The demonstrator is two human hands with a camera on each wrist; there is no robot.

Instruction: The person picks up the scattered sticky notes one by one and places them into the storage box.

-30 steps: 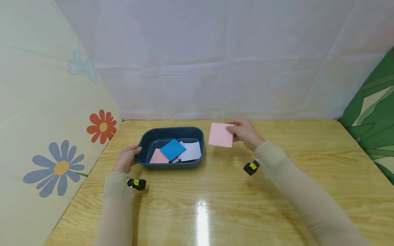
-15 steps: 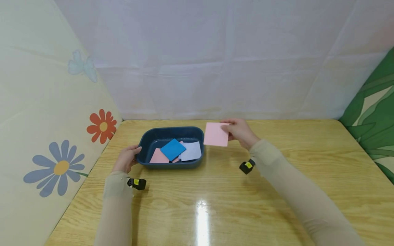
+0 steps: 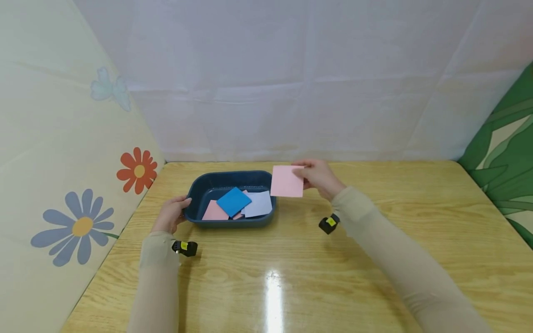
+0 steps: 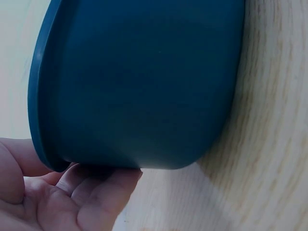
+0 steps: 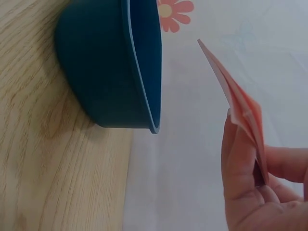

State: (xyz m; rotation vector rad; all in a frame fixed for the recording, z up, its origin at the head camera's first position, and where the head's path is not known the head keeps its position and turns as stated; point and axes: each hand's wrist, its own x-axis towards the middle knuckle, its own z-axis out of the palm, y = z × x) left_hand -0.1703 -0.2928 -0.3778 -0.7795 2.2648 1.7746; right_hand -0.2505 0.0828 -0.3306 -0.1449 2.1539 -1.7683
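A dark blue plastic basin stands on the table at centre left. My left hand grips its left end, thumb at the rim and fingers against the outer wall, as the left wrist view shows. My right hand pinches a folded pink paper square between thumb and fingers, its layers fanning slightly in the right wrist view. The paper is raised above the basin's right rim and overlaps it in the head view. Inside the basin lie a blue square, white paper and pink paper.
The wooden table ends at a pale cloth backdrop behind the basin. A flower-printed panel borders the left side, and a leaf-printed one the right. Small black cameras sit at both wrists.
My right hand has moved left with the pink paper, from beside the basin to over its right rim. The left hand and the basin stay where they were.
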